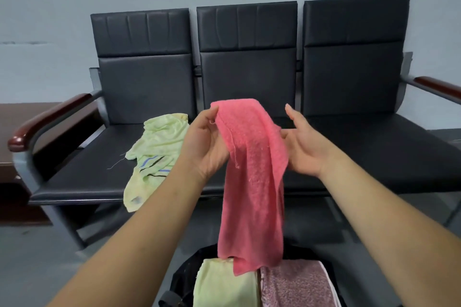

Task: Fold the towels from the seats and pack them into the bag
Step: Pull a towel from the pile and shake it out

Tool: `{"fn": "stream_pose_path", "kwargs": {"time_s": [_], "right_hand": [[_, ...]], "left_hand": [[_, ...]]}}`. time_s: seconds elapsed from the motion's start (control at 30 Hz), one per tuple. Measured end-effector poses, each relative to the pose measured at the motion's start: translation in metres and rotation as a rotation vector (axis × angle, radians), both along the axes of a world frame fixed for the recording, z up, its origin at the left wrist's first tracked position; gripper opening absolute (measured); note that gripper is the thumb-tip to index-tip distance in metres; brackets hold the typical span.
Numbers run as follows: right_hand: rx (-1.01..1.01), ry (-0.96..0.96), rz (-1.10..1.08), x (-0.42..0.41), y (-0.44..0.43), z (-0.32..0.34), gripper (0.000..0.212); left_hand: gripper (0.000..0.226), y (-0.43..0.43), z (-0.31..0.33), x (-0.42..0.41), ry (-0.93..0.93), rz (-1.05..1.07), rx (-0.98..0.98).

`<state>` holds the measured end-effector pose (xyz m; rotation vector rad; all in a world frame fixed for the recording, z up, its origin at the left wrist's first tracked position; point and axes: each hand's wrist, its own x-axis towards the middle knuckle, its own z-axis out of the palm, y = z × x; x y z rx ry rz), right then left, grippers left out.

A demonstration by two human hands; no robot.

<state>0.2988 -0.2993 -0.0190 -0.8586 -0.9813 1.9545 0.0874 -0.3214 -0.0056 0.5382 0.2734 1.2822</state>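
A pink towel (252, 182) hangs long and doubled over in front of me, above the black bag (182, 279). My left hand (207, 142) pinches its upper left edge. My right hand (304, 144) touches its right side with fingers spread, the thumb against the cloth. In the bag lie a folded pale green towel (224, 284) and a folded mauve towel (296, 286), side by side. A crumpled pale green towel with dark and blue stripes (154, 154) lies on the left seat and droops over its front edge.
A row of three black padded seats (374, 152) stands against a grey wall, with wooden armrests (50, 117) at both ends. A dark brown cabinet (15, 132) stands at the left. The floor is grey.
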Motion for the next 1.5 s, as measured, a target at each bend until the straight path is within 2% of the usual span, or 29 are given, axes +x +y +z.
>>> {"fn": "stream_pose_path", "kwargs": {"time_s": [0.07, 0.1, 0.13, 0.2, 0.27, 0.4, 0.47, 0.53, 0.63, 0.7, 0.77, 0.83, 0.93, 1.03, 1.13, 1.23, 1.33, 1.4, 1.5], "right_hand": [[0.080, -0.069, 0.076, -0.003, -0.008, -0.017, 0.041], [0.100, -0.088, 0.089, -0.005, -0.010, -0.024, 0.041], [0.109, -0.099, 0.089, -0.008, -0.010, -0.031, 0.045], [0.107, -0.071, 0.043, -0.014, -0.008, -0.043, 0.050], [0.090, 0.002, -0.029, -0.020, -0.005, -0.051, 0.049], [-0.005, 0.094, -0.160, -0.027, 0.001, -0.053, 0.034], [-0.048, 0.088, -0.202, -0.027, 0.004, -0.054, 0.041], [-0.079, 0.062, -0.233, -0.025, 0.006, -0.053, 0.037], [-0.107, 0.024, -0.288, -0.020, 0.010, -0.051, 0.025], [-0.079, 0.074, -0.302, -0.017, 0.012, -0.050, 0.019], [-0.036, 0.160, -0.213, -0.014, 0.013, -0.052, 0.022], [-0.029, 0.204, -0.064, -0.015, 0.008, -0.052, 0.036], [0.077, 0.039, 0.067, -0.016, 0.003, -0.060, 0.043], [0.188, -0.140, -0.070, -0.016, 0.003, -0.066, 0.041], [0.228, -0.112, -0.186, -0.015, 0.000, -0.061, 0.041], [0.255, -0.062, -0.266, -0.017, -0.004, -0.053, 0.039], [0.241, 0.015, -0.342, -0.019, -0.004, -0.051, 0.027], [0.206, 0.076, -0.365, -0.019, -0.003, -0.052, 0.019], [0.156, 0.131, -0.385, -0.017, -0.003, -0.051, 0.022]], "left_hand": [[0.024, 0.007, -0.004, -0.003, -0.010, -0.011, -0.006], [0.009, 0.011, -0.008, -0.006, 0.002, -0.018, -0.015], [0.006, 0.015, -0.011, -0.008, 0.013, -0.013, -0.018], [0.020, 0.020, -0.021, -0.014, 0.081, 0.032, -0.053], [0.021, 0.019, -0.029, -0.014, 0.157, 0.086, -0.046], [0.052, 0.003, -0.060, -0.015, 0.695, -0.010, 0.066], [0.052, -0.002, -0.079, -0.014, 0.946, -0.122, 0.124], [0.044, -0.004, -0.088, -0.009, 1.099, -0.151, 0.149], [0.027, -0.001, -0.085, -0.004, 0.988, -0.042, 0.042], [0.021, 0.002, -0.081, -0.003, 0.893, -0.010, 0.011], [0.020, 0.005, -0.078, 0.000, 0.789, 0.050, -0.023], [0.019, 0.005, -0.072, 0.002, 0.692, 0.115, -0.052], [0.031, 0.005, -0.065, 0.000, 0.589, 0.105, -0.116], [0.045, 0.005, -0.065, -0.006, 0.490, 0.078, -0.143], [0.036, 0.009, -0.068, -0.013, 0.391, 0.094, -0.077], [0.024, 0.010, -0.068, -0.016, 0.451, 0.111, -0.016], [0.027, 0.010, -0.069, -0.018, 0.603, 0.165, -0.026], [0.032, 0.008, -0.071, -0.018, 0.633, 0.100, -0.001], [0.046, 0.003, -0.083, -0.016, 0.697, -0.093, 0.144]]}}
